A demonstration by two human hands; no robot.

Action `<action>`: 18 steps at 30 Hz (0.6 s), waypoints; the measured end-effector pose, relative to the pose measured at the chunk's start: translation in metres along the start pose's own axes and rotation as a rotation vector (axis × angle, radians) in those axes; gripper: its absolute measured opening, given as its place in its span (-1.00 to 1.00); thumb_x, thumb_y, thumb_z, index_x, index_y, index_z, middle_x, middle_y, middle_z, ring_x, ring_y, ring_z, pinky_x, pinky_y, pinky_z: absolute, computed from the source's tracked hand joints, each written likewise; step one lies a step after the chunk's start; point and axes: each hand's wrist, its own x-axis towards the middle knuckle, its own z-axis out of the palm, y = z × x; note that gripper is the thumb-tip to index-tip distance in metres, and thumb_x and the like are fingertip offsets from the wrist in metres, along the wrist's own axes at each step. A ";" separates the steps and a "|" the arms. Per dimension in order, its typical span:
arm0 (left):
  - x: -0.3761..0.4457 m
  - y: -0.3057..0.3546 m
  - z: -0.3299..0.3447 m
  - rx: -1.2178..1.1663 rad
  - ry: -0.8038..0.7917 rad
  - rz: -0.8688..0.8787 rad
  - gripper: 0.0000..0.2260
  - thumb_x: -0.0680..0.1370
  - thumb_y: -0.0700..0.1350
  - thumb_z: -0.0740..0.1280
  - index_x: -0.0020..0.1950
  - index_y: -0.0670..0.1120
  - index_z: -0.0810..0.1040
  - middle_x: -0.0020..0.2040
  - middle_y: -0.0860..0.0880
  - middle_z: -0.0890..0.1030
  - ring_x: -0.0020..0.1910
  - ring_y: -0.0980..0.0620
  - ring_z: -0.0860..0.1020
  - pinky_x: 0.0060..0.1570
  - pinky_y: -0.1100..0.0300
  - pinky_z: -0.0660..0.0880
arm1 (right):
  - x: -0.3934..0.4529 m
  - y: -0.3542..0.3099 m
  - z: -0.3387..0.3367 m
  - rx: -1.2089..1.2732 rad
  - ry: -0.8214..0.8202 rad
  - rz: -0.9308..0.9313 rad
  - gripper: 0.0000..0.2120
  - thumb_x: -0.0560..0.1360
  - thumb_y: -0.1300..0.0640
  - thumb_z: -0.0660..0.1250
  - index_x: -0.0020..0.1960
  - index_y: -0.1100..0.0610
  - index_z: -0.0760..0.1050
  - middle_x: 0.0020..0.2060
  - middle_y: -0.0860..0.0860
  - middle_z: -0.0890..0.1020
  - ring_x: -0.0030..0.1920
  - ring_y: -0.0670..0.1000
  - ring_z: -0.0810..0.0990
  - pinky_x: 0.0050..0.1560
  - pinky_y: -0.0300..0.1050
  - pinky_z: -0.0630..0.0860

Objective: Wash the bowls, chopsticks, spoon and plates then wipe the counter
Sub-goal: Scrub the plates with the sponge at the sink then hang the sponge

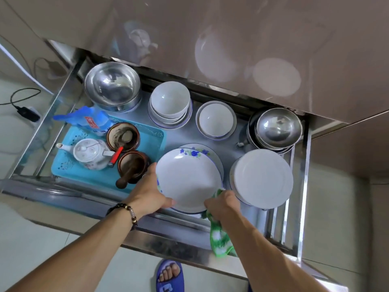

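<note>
A steel pull-out drawer stands open below the counter. My left hand grips the left rim of a white plate with blue flowers, held just above another flowered plate in the drawer. My right hand holds the plate's near right rim together with a green and white cloth that hangs down. A stack of plain white plates lies to the right. White bowls and a small bowl on plates stand behind.
Steel bowls sit at the back left and back right. A blue tray at the left carries a teapot, two brown mortars and a blue bag. A foot in a blue sandal stands below. Cables lie on the floor.
</note>
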 end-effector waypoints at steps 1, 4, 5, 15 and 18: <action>0.004 -0.002 0.001 0.013 0.009 0.008 -0.11 0.24 -0.20 0.67 0.43 0.03 0.25 0.23 -0.01 0.52 0.18 -0.05 0.51 0.09 0.03 0.60 | 0.003 0.000 0.002 0.000 0.010 0.012 -0.68 0.47 0.14 0.36 0.16 0.27 0.47 -0.04 0.15 0.59 0.10 0.15 0.64 -0.01 -0.12 0.51; 0.016 -0.008 0.007 0.040 0.007 0.014 -0.08 0.23 -0.19 0.67 0.44 0.03 0.23 0.26 -0.01 0.52 0.19 -0.05 0.51 0.16 -0.04 0.58 | 0.015 0.003 0.011 0.028 0.018 0.024 -0.65 0.46 0.11 0.36 0.17 0.28 0.49 -0.03 0.16 0.60 0.04 0.15 0.63 -0.05 -0.12 0.50; 0.020 -0.011 0.011 0.046 0.012 0.022 -0.08 0.23 -0.19 0.67 0.45 0.02 0.23 0.27 -0.02 0.52 0.20 -0.05 0.51 0.20 -0.01 0.55 | 0.017 0.004 0.013 0.040 0.021 0.028 -0.65 0.45 0.10 0.36 0.16 0.27 0.50 -0.05 0.16 0.60 -0.01 0.14 0.62 -0.10 -0.13 0.48; 0.041 -0.006 0.028 0.143 0.084 0.033 -0.10 0.21 -0.17 0.69 0.42 -0.07 0.27 0.28 -0.06 0.47 0.26 -0.07 0.47 0.19 0.17 0.41 | 0.040 0.014 0.027 0.128 0.125 0.042 -0.60 0.49 -0.02 0.40 0.18 0.24 0.50 0.05 0.20 0.64 0.01 0.19 0.64 -0.01 -0.08 0.57; 0.042 -0.002 0.033 0.194 0.106 0.037 -0.09 0.22 -0.17 0.69 0.43 -0.10 0.26 0.24 -0.04 0.43 0.21 -0.04 0.45 0.16 0.16 0.40 | 0.043 0.015 0.025 0.129 0.140 0.033 -0.57 0.53 -0.04 0.39 0.24 0.25 0.47 0.14 0.22 0.61 0.12 0.21 0.61 -0.02 -0.10 0.47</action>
